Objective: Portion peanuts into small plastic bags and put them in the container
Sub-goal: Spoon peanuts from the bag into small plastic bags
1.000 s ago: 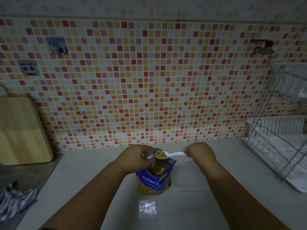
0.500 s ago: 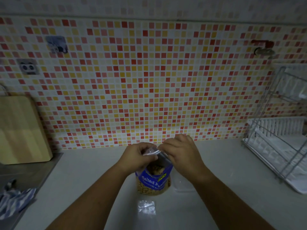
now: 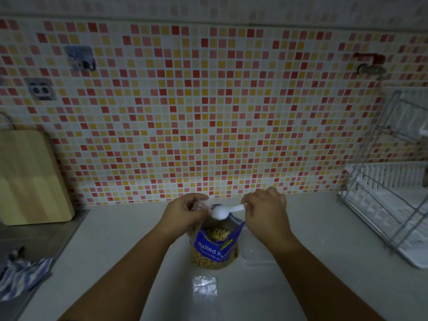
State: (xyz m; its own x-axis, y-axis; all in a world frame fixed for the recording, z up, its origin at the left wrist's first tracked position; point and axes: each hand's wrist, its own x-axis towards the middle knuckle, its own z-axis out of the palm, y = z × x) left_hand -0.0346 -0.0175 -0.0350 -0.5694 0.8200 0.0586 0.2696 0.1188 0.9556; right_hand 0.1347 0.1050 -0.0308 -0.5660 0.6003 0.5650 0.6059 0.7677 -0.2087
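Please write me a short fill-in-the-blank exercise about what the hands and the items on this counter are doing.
1. The right hand holds a white ____ by its handle.
2. The left hand pinches a small clear ____.
3. The blue peanut bag stands with its top ____.
4. The cutting board leans on the ____ wall.

Missing words: spoon; bag; open; tiled

**Pale bench below a mosaic wall**

The bench (image 3: pixel 129 228) is a pale, smooth surface running up to the tiled wall at the far side. Near its middle stands an opened blue bag of salted peanuts (image 3: pixel 216 247). Just right of the bag lies a clear plastic container (image 3: pixel 257 253), hard to make out in the dim light. Nearer, in front of the bag, a small clear plastic bag (image 3: pixel 205 284) lies flat. At the far right stands a wire dish rack (image 3: pixel 391 205) on a white tray. At the far left a wooden cutting board (image 3: pixel 30 177) leans against the wall.
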